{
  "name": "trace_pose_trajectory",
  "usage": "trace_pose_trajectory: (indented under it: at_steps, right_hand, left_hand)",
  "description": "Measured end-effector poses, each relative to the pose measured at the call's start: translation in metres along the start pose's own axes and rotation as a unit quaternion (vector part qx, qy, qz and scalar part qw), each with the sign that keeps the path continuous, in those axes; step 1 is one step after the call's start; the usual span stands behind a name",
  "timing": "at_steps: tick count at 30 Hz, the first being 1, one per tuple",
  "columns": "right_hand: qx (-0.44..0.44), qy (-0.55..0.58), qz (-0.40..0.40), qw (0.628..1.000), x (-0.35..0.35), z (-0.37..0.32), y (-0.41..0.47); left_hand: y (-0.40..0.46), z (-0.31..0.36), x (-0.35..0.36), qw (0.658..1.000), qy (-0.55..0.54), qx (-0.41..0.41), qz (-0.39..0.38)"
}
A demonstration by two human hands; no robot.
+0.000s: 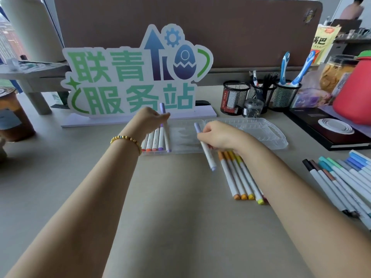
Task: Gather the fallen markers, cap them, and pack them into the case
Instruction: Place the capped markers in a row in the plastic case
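Head view, both hands [149, 120] [217, 135] seemingly pinching markers [165, 128] [205, 147]

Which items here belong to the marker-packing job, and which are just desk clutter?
Job: clear case; markers in case; orange-yellow markers; blue-brown markers; left hand; right hand.
Clutter: sign; mesh pen cups; snack jar.
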State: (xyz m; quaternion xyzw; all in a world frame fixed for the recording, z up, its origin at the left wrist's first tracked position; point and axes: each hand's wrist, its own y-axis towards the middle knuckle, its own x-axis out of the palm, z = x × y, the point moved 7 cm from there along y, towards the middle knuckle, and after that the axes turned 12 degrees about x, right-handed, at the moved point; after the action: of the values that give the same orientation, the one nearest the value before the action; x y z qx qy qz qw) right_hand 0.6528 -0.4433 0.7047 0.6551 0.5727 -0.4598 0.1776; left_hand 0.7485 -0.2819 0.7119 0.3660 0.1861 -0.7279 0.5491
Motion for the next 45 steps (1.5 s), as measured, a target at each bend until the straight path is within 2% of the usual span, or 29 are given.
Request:
trace_pose_trajectory:
  at_steps: [3, 8, 16, 23, 26, 32, 35, 36, 38, 45]
  right_hand:
    - [0.026, 0.085, 0.012, 0.996, -0.006, 0.003, 0.020]
    - [0.034, 0.146, 0.020, 0.989, -0.002, 0.003, 0.041]
    - [0.012, 0.138, 0.020, 0.990, 0.007, -0.010, 0.055]
    - [0.001, 0.135, 0.022, 0.991, 0.009, -0.014, 0.054]
    - [-0.001, 0.142, 0.021, 0.990, 0.008, -0.015, 0.056]
    - [-0.003, 0.144, 0.009, 0.990, 0.012, -0.019, 0.058]
    - [-0.006, 0.143, 0.004, 0.990, 0.015, -0.021, 0.057]
    - [-0.006, 0.143, 0.002, 0.990, 0.016, -0.022, 0.057]
    - [-0.004, 0.142, 0.003, 0.990, 0.016, -0.022, 0.057]
    - [0.011, 0.151, 0.012, 0.988, 0.014, -0.021, 0.062]
  left_hand:
    - [0.018, -0.007, -0.002, 0.999, 0.044, -0.017, 0.011]
    - [0.036, -0.026, 0.022, 0.984, 0.170, -0.024, -0.046]
    - [0.033, -0.037, 0.039, 0.972, 0.232, 0.017, -0.037]
    - [0.018, -0.030, 0.038, 0.971, 0.225, 0.075, -0.003]
    - [0.012, -0.030, 0.045, 0.961, 0.247, 0.110, -0.056]
    - [0.011, -0.031, 0.054, 0.956, 0.239, 0.100, -0.137]
    - [0.015, -0.036, 0.051, 0.953, 0.254, 0.076, -0.149]
    - [0.015, -0.032, 0.051, 0.946, 0.271, 0.108, -0.142]
    - [0.014, -0.032, 0.059, 0.906, 0.363, 0.144, -0.163]
    - [0.015, -0.029, 0.061, 0.910, 0.365, 0.094, -0.174]
